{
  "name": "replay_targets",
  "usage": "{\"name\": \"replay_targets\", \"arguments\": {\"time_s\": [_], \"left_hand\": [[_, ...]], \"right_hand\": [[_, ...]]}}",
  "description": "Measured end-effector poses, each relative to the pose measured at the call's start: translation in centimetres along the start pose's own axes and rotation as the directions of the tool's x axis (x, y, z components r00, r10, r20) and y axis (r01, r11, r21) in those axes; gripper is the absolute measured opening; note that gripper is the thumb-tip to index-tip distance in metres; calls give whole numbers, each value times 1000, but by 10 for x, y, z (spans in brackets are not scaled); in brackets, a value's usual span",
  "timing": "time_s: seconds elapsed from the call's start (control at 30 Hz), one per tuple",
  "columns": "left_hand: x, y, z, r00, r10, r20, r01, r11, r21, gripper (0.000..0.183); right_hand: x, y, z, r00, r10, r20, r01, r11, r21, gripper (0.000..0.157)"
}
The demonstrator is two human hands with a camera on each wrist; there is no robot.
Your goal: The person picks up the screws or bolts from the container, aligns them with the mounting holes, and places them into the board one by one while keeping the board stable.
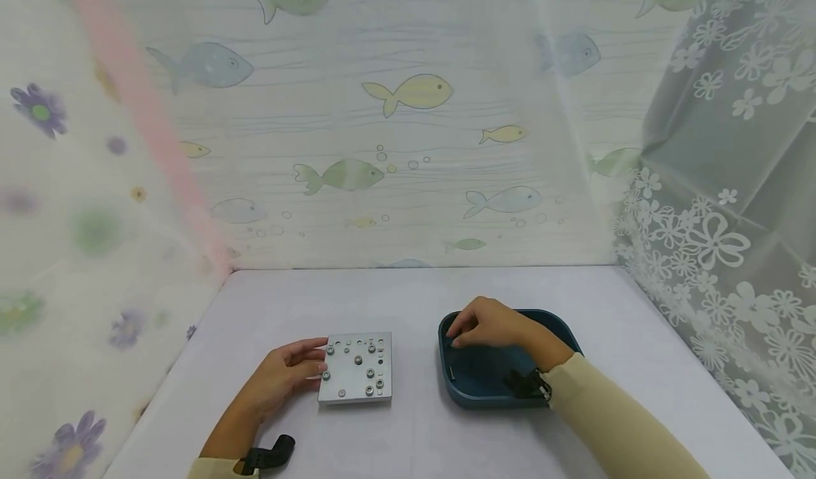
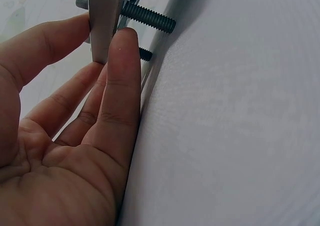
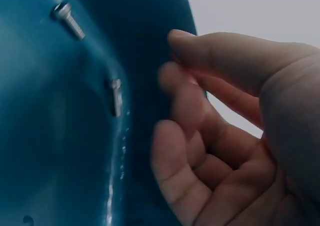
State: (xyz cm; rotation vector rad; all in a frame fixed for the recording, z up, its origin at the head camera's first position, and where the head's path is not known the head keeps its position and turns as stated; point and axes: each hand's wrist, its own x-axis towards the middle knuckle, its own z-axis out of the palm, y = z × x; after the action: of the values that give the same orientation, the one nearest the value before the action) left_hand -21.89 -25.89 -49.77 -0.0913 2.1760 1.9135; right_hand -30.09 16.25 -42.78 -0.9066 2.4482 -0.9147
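Note:
My left hand (image 1: 280,376) holds the left edge of a square silver metal plate (image 1: 347,378) set with several socket-head screws. In the left wrist view, fingers lie on both sides of the plate's edge, and a dark threaded screw shank (image 2: 152,19) sticks out from its underside. Over the left part of a dark blue tray (image 1: 497,402) hovers my right hand (image 1: 494,323), its fingers loosely bent. Nothing shows between its fingertips in the right wrist view. Two loose screws, one upper screw (image 3: 71,21) and one lower screw (image 3: 116,96), lie in the tray beside that hand.
Both things rest on a white-covered table (image 1: 414,295), the plate left and the tray right, with a gap between them. A fish-print curtain (image 1: 408,132) hangs behind. Patterned sheets enclose the left and right sides.

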Motion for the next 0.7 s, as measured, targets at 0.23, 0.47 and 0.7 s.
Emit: {"name": "replay_targets", "arguments": {"time_s": [0.23,0.47,0.7], "left_hand": [[0,-1,0,1000,-8,-20,8,1000,10,63],[0,1,1,1000,-2,-14,3,1000,13,63],[0,1,1,1000,1,-8,-1,1000,9,64]], "right_hand": [[7,11,6,995,73,65,-74,997,17,25],[11,16,10,989,139,46,-138,990,-23,19],[13,11,14,987,157,13,-157,987,-42,14]]}}
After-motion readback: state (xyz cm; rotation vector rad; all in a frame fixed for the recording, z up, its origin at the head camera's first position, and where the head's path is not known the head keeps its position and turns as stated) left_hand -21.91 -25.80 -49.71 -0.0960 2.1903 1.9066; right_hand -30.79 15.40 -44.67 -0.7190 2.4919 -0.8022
